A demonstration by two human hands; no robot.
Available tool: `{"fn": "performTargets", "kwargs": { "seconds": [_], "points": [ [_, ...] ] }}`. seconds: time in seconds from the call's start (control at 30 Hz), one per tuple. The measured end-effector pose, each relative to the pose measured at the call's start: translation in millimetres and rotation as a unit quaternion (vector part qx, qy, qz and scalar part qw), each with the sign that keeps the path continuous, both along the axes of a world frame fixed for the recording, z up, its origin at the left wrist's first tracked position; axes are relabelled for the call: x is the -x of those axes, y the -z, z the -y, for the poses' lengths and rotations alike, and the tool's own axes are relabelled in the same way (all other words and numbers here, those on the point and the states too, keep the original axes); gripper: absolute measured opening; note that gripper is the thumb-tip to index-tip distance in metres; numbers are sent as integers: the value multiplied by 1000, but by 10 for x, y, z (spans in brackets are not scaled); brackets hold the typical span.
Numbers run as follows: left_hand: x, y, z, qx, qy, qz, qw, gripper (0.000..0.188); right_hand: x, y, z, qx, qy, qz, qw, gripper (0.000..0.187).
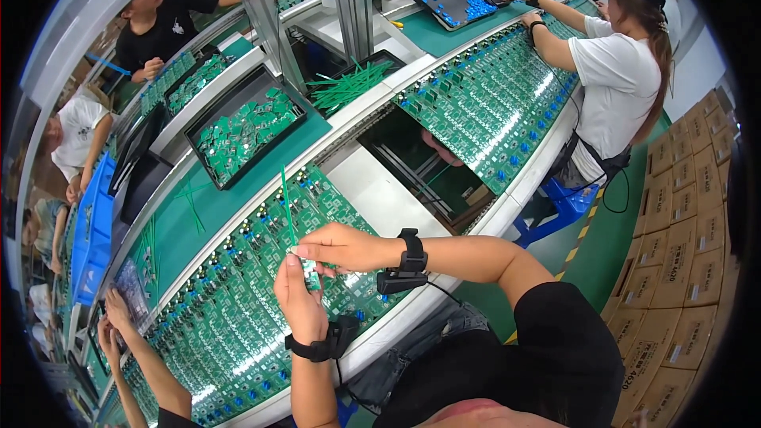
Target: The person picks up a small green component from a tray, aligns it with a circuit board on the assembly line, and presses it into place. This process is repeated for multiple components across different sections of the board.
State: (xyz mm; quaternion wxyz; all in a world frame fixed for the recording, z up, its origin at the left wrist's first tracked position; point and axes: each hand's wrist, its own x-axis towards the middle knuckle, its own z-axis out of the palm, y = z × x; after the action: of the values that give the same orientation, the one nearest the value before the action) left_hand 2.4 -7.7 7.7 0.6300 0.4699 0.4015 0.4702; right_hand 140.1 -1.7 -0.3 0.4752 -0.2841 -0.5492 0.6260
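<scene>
Both my hands meet above a long row of green circuit boards (238,285) on the line in front of me. My left hand (300,305) is closed around a small green circuit board (312,277), partly hidden by the fingers. From above, my right hand (339,247) reaches in with its thumb and fingers pinched at the top of that board. A thin green strip (288,204) stands up from the right fingertips. Whether the strip is joined to the small board is hidden by my fingers.
A black tray of small green boards (246,128) lies beyond the line, beside a heap of green strips (353,83). To the right, a gap (420,162) opens between board panels. A co-worker (614,83) works there; another person's hands (115,321) are at lower left. Cartons (674,269) stand stacked at right.
</scene>
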Motion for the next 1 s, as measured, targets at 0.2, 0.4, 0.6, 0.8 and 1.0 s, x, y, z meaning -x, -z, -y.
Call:
{"fn": "performTargets", "kwargs": {
  "seconds": [0.2, 0.4, 0.6, 0.8, 1.0],
  "points": [
    [-103, 23, -13, 26, 70, 85, 994, 27, -144, 24, 56, 6, 9, -11, 1000, 36],
    [-851, -10, -159, 64, 275, 232, 931, 27, -843, -286, 407, 69, 184, 12, 980, 31],
    [-1369, -65, 48, -18, 249, 126, 960, 30, -1298, -333, 743, 113, 269, -53, 955, 29],
    [-1440, -139, 63, -79, 196, 47, 976, 33, -1517, -185, 787, 79, 197, -62, 975, 26],
    [-1456, -124, 41, -112, 177, 37, 977, 34, -1416, -207, 797, 113, 177, -168, 963, 24]
  ]
}}
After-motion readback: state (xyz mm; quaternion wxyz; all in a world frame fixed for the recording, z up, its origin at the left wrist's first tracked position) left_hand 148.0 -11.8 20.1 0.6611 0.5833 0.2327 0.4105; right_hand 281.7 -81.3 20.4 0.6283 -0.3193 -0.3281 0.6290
